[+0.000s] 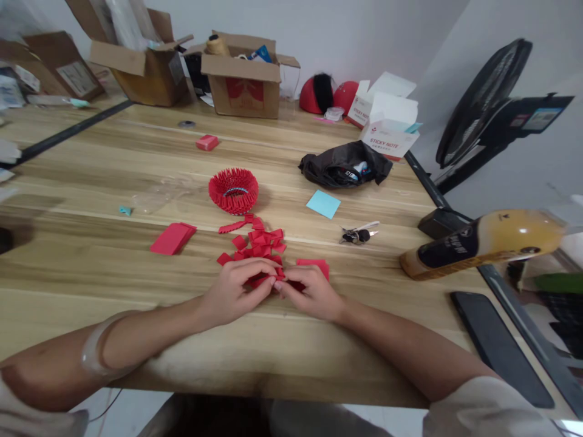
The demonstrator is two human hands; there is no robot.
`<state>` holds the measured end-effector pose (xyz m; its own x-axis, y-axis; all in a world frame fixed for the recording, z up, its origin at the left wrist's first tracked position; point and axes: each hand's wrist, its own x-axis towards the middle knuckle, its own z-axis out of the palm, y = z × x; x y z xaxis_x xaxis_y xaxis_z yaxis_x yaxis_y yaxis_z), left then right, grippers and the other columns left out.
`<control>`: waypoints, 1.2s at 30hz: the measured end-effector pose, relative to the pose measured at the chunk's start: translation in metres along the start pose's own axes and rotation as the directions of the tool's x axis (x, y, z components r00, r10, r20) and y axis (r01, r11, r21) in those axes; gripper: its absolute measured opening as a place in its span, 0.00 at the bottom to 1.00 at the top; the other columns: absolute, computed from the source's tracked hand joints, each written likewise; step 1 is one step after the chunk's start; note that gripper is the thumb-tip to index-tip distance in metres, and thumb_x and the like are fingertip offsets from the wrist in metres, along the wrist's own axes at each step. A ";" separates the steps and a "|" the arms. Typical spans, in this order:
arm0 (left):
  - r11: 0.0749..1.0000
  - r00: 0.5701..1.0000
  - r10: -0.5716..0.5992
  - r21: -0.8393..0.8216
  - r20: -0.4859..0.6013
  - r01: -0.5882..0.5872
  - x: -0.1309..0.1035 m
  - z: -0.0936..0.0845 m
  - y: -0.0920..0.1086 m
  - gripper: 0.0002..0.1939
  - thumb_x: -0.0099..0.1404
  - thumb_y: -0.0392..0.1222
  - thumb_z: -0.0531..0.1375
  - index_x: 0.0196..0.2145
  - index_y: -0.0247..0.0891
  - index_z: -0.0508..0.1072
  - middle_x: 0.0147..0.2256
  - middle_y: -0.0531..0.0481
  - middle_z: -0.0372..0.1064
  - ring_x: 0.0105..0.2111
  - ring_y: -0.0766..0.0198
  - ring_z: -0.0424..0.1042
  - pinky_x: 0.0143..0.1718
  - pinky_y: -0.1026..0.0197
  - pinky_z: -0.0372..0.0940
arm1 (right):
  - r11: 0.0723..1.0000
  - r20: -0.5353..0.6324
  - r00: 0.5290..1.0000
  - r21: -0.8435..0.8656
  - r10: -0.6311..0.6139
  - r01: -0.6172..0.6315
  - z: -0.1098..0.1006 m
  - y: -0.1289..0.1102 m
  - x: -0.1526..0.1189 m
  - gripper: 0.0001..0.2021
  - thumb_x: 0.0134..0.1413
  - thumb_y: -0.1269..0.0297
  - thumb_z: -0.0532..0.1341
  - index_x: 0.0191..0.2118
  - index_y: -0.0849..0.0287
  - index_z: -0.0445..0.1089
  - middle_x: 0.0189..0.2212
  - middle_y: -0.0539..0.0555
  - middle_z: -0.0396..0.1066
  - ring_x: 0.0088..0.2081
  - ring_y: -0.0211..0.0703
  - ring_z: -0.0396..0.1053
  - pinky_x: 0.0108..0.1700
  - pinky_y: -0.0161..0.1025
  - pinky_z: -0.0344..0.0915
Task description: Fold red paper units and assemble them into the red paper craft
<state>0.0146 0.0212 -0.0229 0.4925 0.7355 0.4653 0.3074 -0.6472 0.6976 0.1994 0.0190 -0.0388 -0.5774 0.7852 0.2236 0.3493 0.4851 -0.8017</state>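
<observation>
My left hand (241, 289) and my right hand (312, 291) meet near the front of the table, their fingertips pinching a small folded piece of red paper (279, 276). Just beyond them lies a loose pile of folded red paper pieces (260, 240). A round red bowl of interlocked folded paper (233, 193) stands behind the pile. To the left rests a stack of red paper slips (173, 238). Another red stack (319, 265) is partly hidden behind my right hand.
A blue sticky note (323, 204), keys (357, 235) and a black plastic bag (344, 165) lie to the right. A large drink bottle (478, 244) and a phone (501, 346) are near the right edge. Cardboard boxes (246, 85) line the back; a fan (483, 103) stands beyond.
</observation>
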 end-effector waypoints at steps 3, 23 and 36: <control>1.000 1.000 -0.005 -0.011 0.004 0.005 0.000 0.000 0.001 0.05 0.62 0.32 0.57 0.32 0.34 0.73 0.33 0.47 0.75 0.34 0.64 0.74 0.39 0.64 0.69 | 1.000 0.005 1.000 0.005 0.008 -0.008 0.000 0.000 0.000 0.14 0.59 0.64 0.53 0.24 0.62 0.66 0.18 0.49 0.64 0.22 0.33 0.57 0.25 0.30 0.54; 0.997 0.997 0.029 0.074 -0.068 -0.024 -0.003 0.002 0.000 0.04 0.61 0.31 0.58 0.32 0.34 0.73 0.34 0.45 0.75 0.35 0.64 0.75 0.40 0.65 0.69 | 0.999 -0.007 1.000 0.029 0.021 -0.021 0.001 0.002 -0.002 0.14 0.59 0.64 0.53 0.25 0.62 0.67 0.20 0.50 0.67 0.22 0.33 0.60 0.26 0.30 0.56; 0.998 0.999 0.026 0.057 -0.048 -0.023 -0.003 0.001 -0.002 0.05 0.61 0.31 0.57 0.33 0.34 0.73 0.36 0.43 0.73 0.37 0.63 0.73 0.40 0.63 0.68 | 0.999 -0.006 1.000 0.037 0.021 -0.021 0.001 0.002 -0.001 0.13 0.58 0.64 0.54 0.26 0.62 0.68 0.19 0.49 0.66 0.21 0.32 0.58 0.25 0.29 0.55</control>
<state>0.0136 0.0197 -0.0266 0.4606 0.7274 0.5087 0.3422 -0.6743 0.6544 0.2000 0.0187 -0.0411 -0.5651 0.7979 0.2099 0.3339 0.4538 -0.8262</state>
